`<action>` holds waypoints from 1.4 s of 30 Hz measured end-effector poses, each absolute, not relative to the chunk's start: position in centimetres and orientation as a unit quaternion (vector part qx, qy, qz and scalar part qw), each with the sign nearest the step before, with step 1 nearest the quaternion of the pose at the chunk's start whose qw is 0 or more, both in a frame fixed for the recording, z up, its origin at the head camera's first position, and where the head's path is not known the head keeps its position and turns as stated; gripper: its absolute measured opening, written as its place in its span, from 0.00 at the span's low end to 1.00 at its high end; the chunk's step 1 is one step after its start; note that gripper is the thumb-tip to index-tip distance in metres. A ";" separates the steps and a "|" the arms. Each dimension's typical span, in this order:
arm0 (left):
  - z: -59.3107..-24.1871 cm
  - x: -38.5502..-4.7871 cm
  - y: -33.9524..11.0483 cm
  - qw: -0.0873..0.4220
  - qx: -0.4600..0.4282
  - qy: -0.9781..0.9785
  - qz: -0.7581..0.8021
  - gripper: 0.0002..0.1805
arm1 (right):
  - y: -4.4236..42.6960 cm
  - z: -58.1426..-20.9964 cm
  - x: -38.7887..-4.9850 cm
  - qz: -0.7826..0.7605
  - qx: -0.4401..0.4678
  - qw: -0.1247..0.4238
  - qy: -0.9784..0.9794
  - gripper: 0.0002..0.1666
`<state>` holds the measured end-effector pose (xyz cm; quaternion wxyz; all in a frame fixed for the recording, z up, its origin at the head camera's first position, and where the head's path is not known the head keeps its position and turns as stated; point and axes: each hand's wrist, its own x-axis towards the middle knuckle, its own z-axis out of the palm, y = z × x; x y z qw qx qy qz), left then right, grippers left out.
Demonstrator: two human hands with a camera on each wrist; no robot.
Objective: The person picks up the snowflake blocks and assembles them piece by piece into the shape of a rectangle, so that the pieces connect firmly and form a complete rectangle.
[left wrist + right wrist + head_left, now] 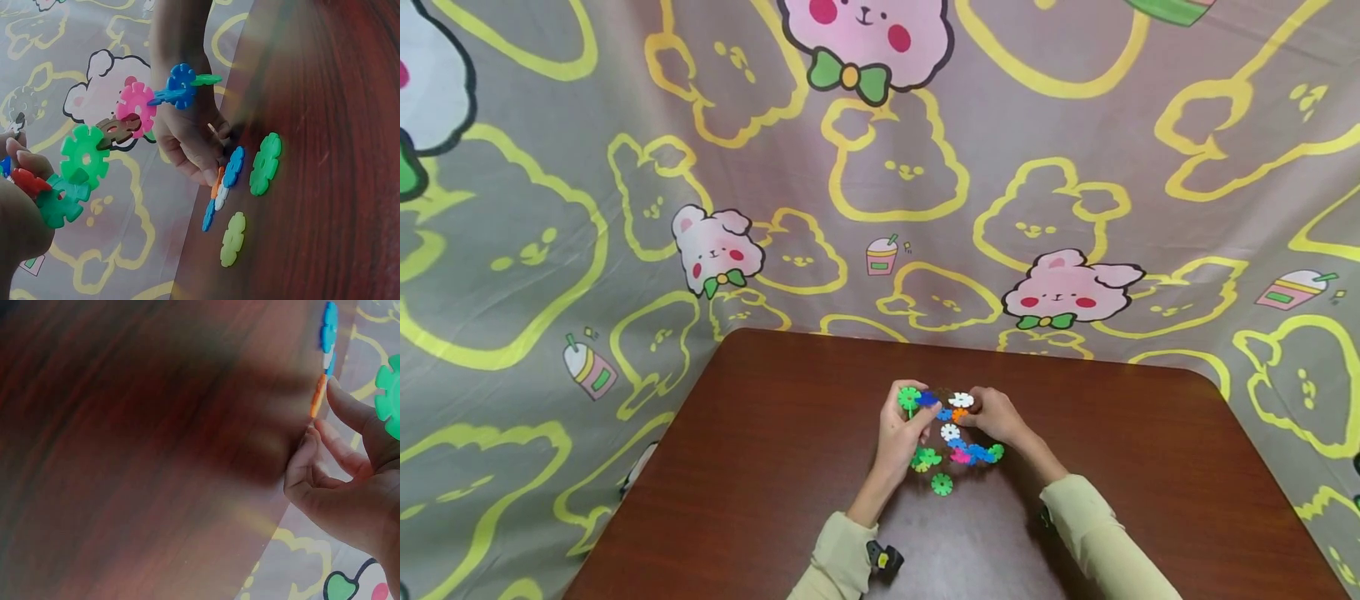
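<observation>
My left hand (898,433) grips one end of a chain of interlocking plastic snowflake discs. A green disc (909,398) and a dark blue one stand up at that hand. In the left wrist view the chain runs on through a green disc (84,156), a brown one, a pink disc (136,109) and blue discs (181,86) to a small green end, held above the table. My right hand (997,414) pinches an orange disc (319,395) at the table surface. Blue discs (329,328) and a white one lie close beside it.
Loose discs lie on the brown table (760,433): a white disc (961,400) by the right fingers, a green disc (942,484) at the front, and a yellow disc (232,239). A cartoon-print cloth (910,275) hangs behind the table.
</observation>
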<state>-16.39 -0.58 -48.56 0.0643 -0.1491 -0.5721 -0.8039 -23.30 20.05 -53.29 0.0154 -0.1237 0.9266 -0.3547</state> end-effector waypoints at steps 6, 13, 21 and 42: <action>-48.5 -16.5 -0.4 0.070 -0.156 -0.569 -0.804 0.17 | 20.2 -53.2 -23.4 -0.338 -0.141 -0.001 0.930 0.15; -48.5 -16.9 -0.4 0.074 -0.158 -0.563 -0.808 0.17 | 21.0 -52.8 -23.4 -0.403 -0.099 -0.019 0.909 0.14; -48.5 -16.7 -0.5 0.073 -0.145 -0.565 -0.809 0.16 | 22.1 -51.6 -22.3 -0.491 -0.090 -0.029 0.866 0.05; -48.6 -16.6 -0.3 0.067 -0.133 -0.561 -0.814 0.17 | 21.6 -43.0 -16.5 -0.565 -0.138 -0.056 0.812 0.13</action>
